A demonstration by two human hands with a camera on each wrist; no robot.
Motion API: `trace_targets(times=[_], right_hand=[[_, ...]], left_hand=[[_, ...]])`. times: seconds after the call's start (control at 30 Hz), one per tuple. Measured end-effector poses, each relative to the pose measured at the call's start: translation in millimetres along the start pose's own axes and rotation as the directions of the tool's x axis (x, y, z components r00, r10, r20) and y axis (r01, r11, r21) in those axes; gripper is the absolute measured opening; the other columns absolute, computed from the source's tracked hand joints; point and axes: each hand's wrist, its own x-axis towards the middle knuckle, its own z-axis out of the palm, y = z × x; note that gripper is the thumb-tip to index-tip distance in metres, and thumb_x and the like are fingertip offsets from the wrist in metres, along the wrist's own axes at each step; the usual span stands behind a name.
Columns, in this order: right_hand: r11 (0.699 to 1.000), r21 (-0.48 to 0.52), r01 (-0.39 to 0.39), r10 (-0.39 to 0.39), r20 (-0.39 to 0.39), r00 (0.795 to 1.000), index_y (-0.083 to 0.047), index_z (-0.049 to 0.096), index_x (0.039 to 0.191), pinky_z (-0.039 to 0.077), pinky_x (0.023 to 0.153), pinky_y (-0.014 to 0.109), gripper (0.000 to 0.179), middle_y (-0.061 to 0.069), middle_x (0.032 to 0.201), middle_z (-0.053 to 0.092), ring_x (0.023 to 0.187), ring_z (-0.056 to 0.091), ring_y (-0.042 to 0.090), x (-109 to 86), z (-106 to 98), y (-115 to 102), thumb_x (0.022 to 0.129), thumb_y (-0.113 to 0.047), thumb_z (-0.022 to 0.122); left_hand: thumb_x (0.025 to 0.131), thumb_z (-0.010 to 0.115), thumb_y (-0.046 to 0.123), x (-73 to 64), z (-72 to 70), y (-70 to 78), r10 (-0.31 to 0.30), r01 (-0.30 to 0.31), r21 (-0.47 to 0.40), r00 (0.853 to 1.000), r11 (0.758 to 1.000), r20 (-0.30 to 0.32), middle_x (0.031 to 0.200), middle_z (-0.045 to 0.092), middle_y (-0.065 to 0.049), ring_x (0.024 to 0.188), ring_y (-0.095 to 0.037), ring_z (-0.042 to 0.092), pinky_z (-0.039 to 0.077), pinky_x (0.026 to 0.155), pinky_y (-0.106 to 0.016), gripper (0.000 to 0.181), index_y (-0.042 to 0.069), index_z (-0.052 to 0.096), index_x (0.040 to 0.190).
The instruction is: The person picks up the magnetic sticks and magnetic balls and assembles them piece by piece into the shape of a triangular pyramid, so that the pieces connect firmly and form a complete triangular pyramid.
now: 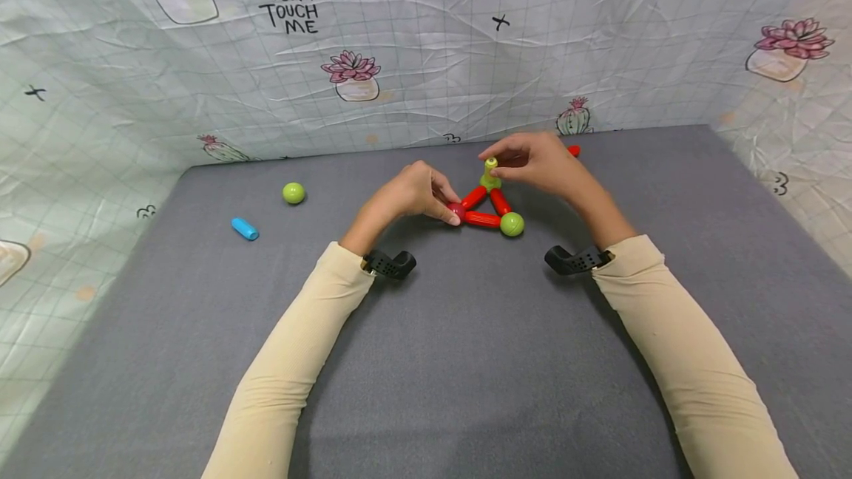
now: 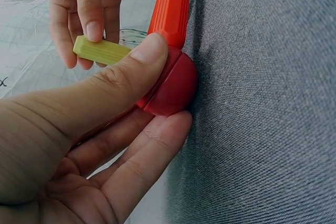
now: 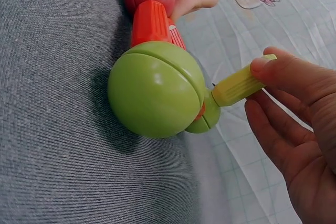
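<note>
Three red rods, one of them a red rod [image 1: 482, 219] along the near side, join three balls into a flat triangle on the table. My left hand [image 1: 421, 192] pinches the dark red ball [image 2: 176, 88] at the left corner between thumb and fingers. A yellow rod [image 3: 239, 85] stands up from the far green ball [image 1: 490, 182]. Its free upper end is pinched by my right hand [image 1: 535, 160]. The larger-looking green ball [image 3: 155, 90] in the right wrist view is the near right corner, which neither hand touches.
On the grey table [image 1: 426, 361], a loose green ball [image 1: 293, 193] and a blue rod [image 1: 245, 228] lie to the left. Another red piece [image 1: 574, 150] shows partly behind my right hand. A printed cloth [image 1: 426, 35] hangs along the table's back edge.
</note>
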Motion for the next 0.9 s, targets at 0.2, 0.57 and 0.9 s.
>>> trace_targets(times=[0.2, 0.57, 0.9], right_hand=[[0.999, -0.044, 0.029, -0.024, 0.102, 0.995, -0.007, 0.075, 0.12, 0.057, 0.094, 0.041, 0.031, 0.008, 0.115, 0.074, 0.104, 0.071, 0.025, -1.4, -1.5, -4.2, 0.089, -0.002, 0.077], [0.988, -0.149, -0.025, 0.051, 0.17, 0.984, -0.005, 0.066, 0.133, 0.05, 0.103, 0.05, 0.039, 0.013, 0.135, 0.065, 0.122, 0.063, 0.035, 1.3, -8.8, 9.7, 0.094, 0.001, 0.066], [0.987, -0.153, -0.049, 0.078, 0.192, 0.978, -0.01, 0.067, 0.134, 0.051, 0.102, 0.047, 0.036, 0.009, 0.129, 0.069, 0.119, 0.066, 0.029, 2.7, -3.4, 24.0, 0.098, -0.009, 0.066]], left_hand=[[0.07, 0.096, 0.021, -0.4, -0.3, 0.4, 0.002, -0.002, -0.011, 1.0, 1.0, 0.0, 0.085, 0.078, 0.001, 0.075, -0.005, 0.068, 0.05, 0.065, -0.019, 0.031, 0.011, 0.083, 0.096], [0.07, 0.096, 0.02, -0.2, 0.2, -0.7, -0.005, 0.005, -0.015, 1.0, 1.0, -0.002, 0.085, 0.079, 0.0, 0.074, -0.004, 0.068, 0.051, 0.065, -0.019, 0.031, 0.01, 0.083, 0.096], [0.07, 0.096, 0.019, 0.3, 0.6, -0.8, -0.013, 0.013, -0.034, 1.0, 0.999, 0.002, 0.085, 0.079, -0.001, 0.074, -0.005, 0.068, 0.051, 0.065, -0.019, 0.031, 0.009, 0.083, 0.096]])
